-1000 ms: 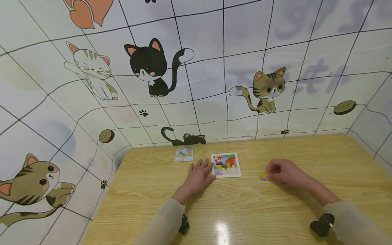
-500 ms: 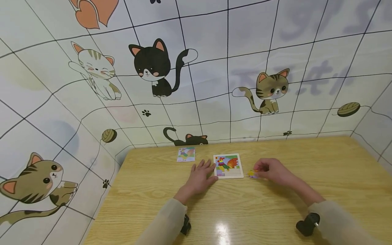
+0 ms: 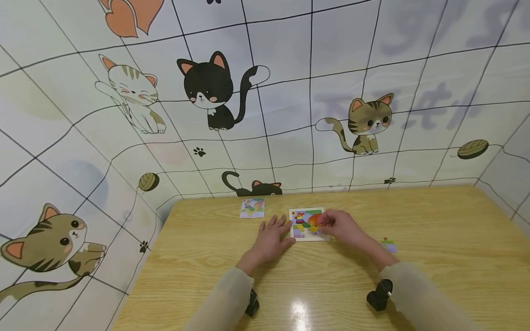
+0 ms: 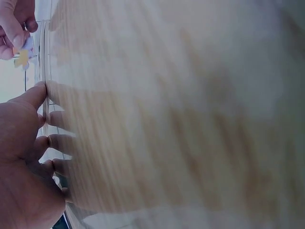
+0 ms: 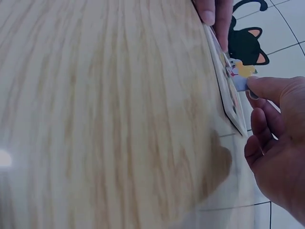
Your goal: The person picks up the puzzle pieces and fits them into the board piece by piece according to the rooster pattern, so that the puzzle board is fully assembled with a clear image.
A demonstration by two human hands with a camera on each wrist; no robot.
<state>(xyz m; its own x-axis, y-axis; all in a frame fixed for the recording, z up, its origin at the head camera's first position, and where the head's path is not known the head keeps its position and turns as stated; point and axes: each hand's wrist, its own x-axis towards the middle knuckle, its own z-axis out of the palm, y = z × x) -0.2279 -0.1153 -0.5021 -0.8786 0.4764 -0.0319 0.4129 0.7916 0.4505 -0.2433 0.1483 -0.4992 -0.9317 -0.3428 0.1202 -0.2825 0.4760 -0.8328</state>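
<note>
A white-framed jigsaw puzzle (image 3: 310, 238) with a rooster picture lies on the wooden table. My left hand (image 3: 268, 240) rests flat with spread fingers on the table, its thumb and fingertips at the frame's left edge. My right hand (image 3: 341, 226) is over the right side of the frame and pinches a yellow and lilac puzzle piece (image 5: 242, 76) between thumb and fingers. In the right wrist view, the piece is tilted just above the puzzle. Part of the puzzle's right side is hidden behind the right hand in the head view.
A small picture card (image 3: 252, 208) with the same rooster lies at the back of the table, left of the puzzle. Another puzzle piece (image 3: 388, 245), lilac and green, lies beyond the right forearm. A cat-patterned wall covering (image 3: 290, 156) rises behind the table (image 3: 198, 257).
My right hand has moved left with the puzzle piece, from the right of the frame to over it. The loose piece on the right has come into fuller view. The left hand stays put.
</note>
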